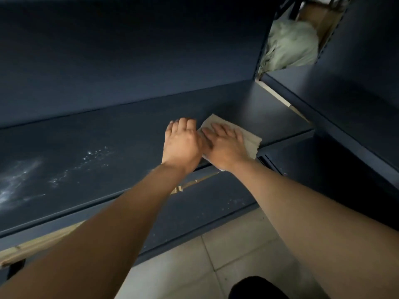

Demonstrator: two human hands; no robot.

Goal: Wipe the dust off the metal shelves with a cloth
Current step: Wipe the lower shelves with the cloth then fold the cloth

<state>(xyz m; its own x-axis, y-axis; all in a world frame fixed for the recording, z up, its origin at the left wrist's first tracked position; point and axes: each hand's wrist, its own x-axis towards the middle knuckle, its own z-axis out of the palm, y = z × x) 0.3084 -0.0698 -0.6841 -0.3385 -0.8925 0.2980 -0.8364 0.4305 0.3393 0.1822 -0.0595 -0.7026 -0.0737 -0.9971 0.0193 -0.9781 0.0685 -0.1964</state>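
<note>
one long dark blue metal shelf [108,152] fills most of the view, its left end cut off by the frame. the panel behind it is too dark to read. a second shelf [194,212] sits below, partly hidden by two bare forearms that reach in from the bottom edge. a separate dark shelving unit [356,104] stands at the right, cut off at the frame edge. pale floor tiles [237,255] show at the bottom, with one black shape [257,288] that is too cropped to identify. at top right, one pale green sack [291,44] lies blurred in a gap, and behind it is one cardboard box [313,16], mostly hidden.

white dust [17,182] streaks and speckles the left part of the long shelf, well apart from the hands.

one folded beige cloth [250,141] lies on the long shelf near its right end, its near corner at the front edge. the right hand [224,145] presses flat on it with straight fingers, covering its middle. the left hand [183,145] lies palm down on the shelf just beside it, fingers lightly bent and wide, touching the cloth's left edge. its thumb is hidden.
</note>
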